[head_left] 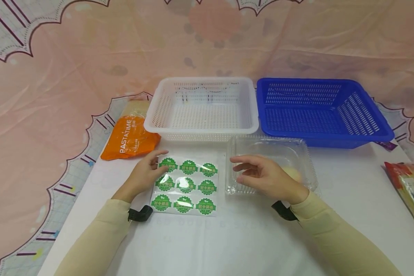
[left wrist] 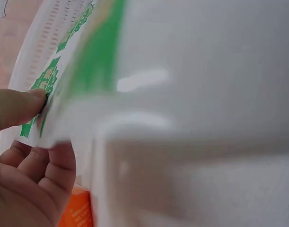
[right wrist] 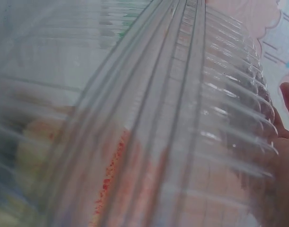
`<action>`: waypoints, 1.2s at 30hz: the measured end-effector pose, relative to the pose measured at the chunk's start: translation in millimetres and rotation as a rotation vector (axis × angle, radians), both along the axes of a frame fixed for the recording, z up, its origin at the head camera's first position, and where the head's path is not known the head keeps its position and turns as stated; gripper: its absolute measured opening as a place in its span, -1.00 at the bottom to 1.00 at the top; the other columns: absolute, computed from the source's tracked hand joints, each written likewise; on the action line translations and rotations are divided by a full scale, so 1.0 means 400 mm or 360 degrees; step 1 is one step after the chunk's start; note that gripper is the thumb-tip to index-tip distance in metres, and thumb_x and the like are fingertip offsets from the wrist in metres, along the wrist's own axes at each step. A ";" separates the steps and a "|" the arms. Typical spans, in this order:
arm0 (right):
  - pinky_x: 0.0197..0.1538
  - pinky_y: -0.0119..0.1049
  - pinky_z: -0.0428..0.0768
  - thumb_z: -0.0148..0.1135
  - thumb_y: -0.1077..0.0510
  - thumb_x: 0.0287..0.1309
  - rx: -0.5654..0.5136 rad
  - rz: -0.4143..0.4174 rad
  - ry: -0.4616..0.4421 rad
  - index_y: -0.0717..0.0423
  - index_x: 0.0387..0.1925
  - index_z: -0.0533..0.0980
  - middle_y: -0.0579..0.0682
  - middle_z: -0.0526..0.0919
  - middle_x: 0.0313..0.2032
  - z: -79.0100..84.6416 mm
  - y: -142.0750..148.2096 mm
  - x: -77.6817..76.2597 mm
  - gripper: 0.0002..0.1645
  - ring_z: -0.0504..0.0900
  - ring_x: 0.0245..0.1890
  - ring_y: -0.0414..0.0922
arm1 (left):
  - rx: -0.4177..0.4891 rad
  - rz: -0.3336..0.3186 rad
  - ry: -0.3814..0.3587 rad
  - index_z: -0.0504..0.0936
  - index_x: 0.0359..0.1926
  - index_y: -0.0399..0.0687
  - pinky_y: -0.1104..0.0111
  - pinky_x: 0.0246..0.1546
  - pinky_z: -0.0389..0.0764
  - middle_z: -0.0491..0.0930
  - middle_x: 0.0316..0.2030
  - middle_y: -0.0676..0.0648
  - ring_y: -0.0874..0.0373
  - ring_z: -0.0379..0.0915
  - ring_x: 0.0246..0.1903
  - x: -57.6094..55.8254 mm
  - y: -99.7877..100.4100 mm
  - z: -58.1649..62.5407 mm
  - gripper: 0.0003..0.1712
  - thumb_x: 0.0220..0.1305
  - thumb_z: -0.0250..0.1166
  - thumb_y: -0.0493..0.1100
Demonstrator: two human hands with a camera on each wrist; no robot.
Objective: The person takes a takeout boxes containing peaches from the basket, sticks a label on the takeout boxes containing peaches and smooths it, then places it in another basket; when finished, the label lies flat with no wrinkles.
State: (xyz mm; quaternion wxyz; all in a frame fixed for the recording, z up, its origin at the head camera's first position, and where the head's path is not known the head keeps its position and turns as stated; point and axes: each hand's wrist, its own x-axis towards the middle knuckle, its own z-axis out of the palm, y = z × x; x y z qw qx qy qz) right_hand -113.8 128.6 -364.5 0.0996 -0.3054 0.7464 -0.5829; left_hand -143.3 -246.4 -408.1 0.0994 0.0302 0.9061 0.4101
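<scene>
The left hand point(head_left: 143, 174) pinches the green sticker sheet point(head_left: 186, 184); the right hand point(head_left: 267, 177), loosely curved, thumb and fingers apart, overlaps the clear clamshell point(head_left: 279, 147), contact unclear.

White table point(head_left: 207, 245) with a white basket point(head_left: 200, 131), blue basket point(head_left: 331, 135), clear container point(head_left: 267, 147), orange bag point(head_left: 132, 138) and red-ended packet point(head_left: 408, 188).
</scene>
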 end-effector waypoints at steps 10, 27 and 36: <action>0.08 -0.24 0.62 0.30 0.43 0.18 0.0018 0.0001 0.0043 0.43 0.21 0.46 0.28 0.55 0.17 0.011 -0.010 0.004 -0.46 0.60 0.06 0.24 | 0.0053 -0.0026 0.0213 0.45 0.36 -0.16 0.41 -0.16 0.59 0.50 -0.23 -0.18 0.00 0.39 -0.23 0.015 0.021 0.040 -0.44 0.37 0.29 -0.23; 0.06 -0.13 0.63 0.36 0.37 0.16 0.0027 0.0036 0.0337 0.39 0.19 0.50 0.23 0.62 0.12 0.039 -0.075 -0.001 -0.46 0.63 0.06 0.12 | 0.0109 -0.0142 0.0333 0.47 0.35 -0.20 0.54 -0.42 0.46 0.63 -0.13 -0.17 0.01 0.38 -0.32 0.043 0.039 0.110 -0.44 0.36 0.33 -0.22; 0.06 -0.04 0.62 0.38 0.31 0.18 0.0060 0.0079 0.0345 0.33 0.21 0.51 0.15 0.63 0.10 0.038 -0.116 -0.002 -0.45 0.60 0.07 0.09 | 0.0106 -0.0174 0.0371 0.49 0.34 -0.16 0.59 -0.23 0.55 0.58 0.19 -0.15 0.05 0.46 -0.26 0.074 0.043 0.135 -0.43 0.34 0.35 -0.21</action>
